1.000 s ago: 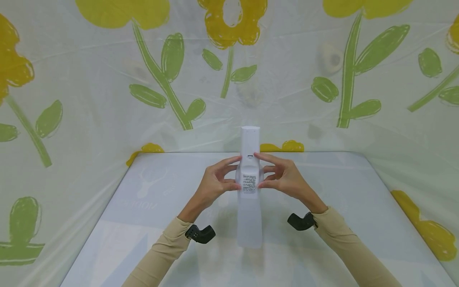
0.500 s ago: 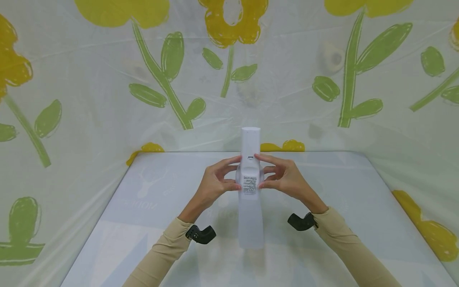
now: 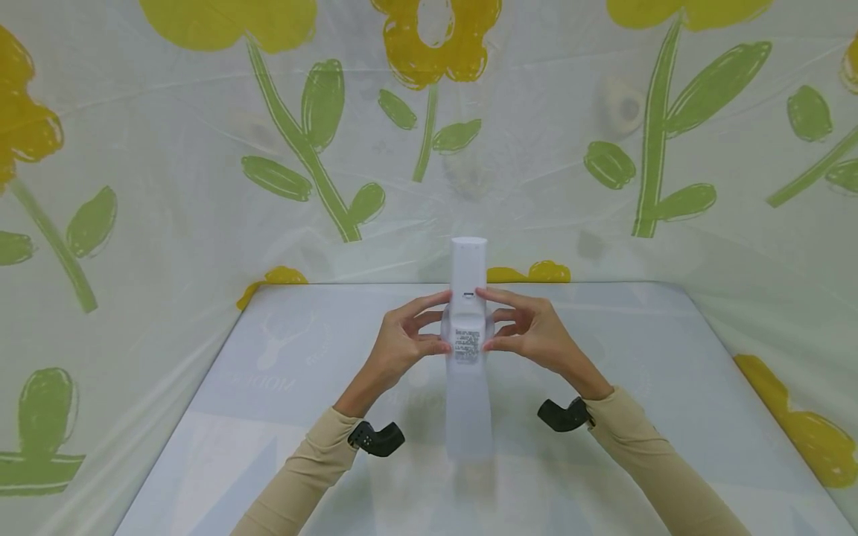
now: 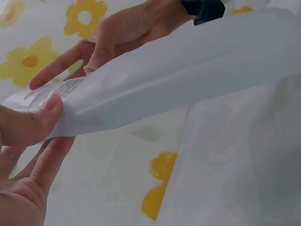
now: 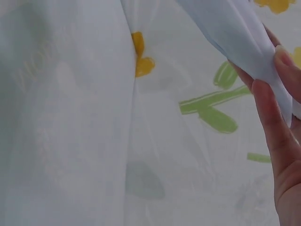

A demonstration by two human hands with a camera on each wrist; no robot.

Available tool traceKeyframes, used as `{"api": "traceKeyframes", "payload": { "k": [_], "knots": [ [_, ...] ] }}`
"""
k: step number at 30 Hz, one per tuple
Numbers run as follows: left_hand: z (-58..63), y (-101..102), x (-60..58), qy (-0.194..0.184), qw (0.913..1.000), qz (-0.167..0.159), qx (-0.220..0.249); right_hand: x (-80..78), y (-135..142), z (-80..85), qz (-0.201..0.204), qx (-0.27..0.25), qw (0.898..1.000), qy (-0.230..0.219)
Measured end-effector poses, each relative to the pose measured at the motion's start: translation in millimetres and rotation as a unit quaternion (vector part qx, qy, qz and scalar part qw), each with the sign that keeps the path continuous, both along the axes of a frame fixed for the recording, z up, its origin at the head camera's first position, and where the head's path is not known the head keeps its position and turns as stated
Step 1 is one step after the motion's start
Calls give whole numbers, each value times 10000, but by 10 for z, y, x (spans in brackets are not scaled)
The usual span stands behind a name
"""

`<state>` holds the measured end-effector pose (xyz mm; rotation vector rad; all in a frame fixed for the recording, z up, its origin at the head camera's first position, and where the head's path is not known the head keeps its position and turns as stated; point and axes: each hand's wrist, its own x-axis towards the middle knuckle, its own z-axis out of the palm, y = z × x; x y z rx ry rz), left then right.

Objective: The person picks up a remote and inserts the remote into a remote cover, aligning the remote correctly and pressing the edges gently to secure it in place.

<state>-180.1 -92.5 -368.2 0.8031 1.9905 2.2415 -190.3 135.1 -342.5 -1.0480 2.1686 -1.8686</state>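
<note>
A long white device point(image 3: 468, 402) with a small port and a printed label stands lengthwise in the middle of the head view, above the table. A rounded part bulges slightly at both its sides, mostly hidden behind it. My left hand point(image 3: 395, 339) holds its left edge between thumb and fingers. On the opposite edge my right hand point(image 3: 536, 331) grips it likewise, with the index fingertip beside the port. The left wrist view shows the device point(image 4: 155, 89) slanting across, with both hands at its labelled part. Fingers of my right hand point(image 5: 282, 141) pinch it in the right wrist view.
A pale table point(image 3: 268, 439) with faint printed lettering lies below the hands. A white curtain point(image 3: 536, 149) with yellow flowers and green leaves hangs behind the table and along its sides. A black wrist mount point(image 3: 377, 439) sits on each sleeve cuff.
The device's near end dips slightly and then lifts a little, with a small shift to the right. Both hands keep the same grip and place.
</note>
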Motion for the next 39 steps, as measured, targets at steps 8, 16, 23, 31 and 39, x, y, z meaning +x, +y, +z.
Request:
{"api": "traceKeyframes", "payload": {
  "k": [8, 16, 23, 31, 39],
  "knots": [
    [39, -19, 11, 61, 10000, 52, -55, 49, -57, -7, -114, 27, 9998, 131],
    [43, -16, 33, -31, 9998, 119, -180, 55, -69, 6, 133, 76, 9999, 16],
    [44, -1, 57, 25, 9998, 72, -193, 34, -43, -14, 313, 30, 9991, -301],
    [39, -25, 30, -94, 9986, -516, -69, 48, -17, -12, 488, -132, 9975, -492],
    [45, -25, 19, -64, 9975, -703, -98, 65, -2, -3, 453, -142, 9985, -269]
  ]
}}
